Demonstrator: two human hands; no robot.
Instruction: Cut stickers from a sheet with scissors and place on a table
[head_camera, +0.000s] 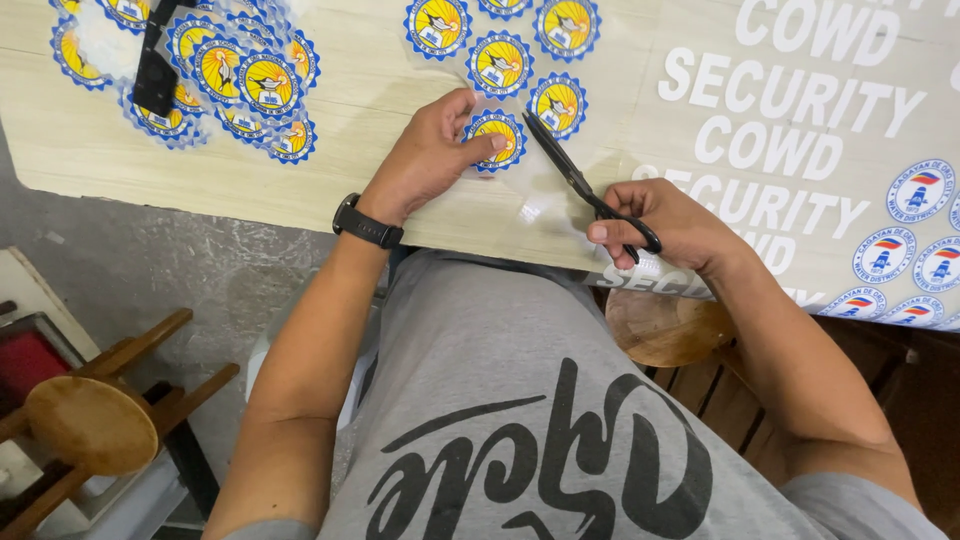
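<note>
My left hand (430, 150) pinches a round blue-and-yellow badge sticker (497, 140) on a clear film strip, at the near edge of the pale wooden table (330, 110). A black watch sits on that wrist. My right hand (665, 222) grips black scissors (580, 185) by the handles. Their blades point up and to the left, the tips just right of the held sticker and below another sticker (558, 103) of the same kind.
A pile of cut round stickers (245, 85) lies at the far left beside a black object (155, 70). A sheet with white lettering and round blue-white logos (830, 130) covers the table's right. A wooden chair (95, 420) stands at left, a stool (660, 325) under me.
</note>
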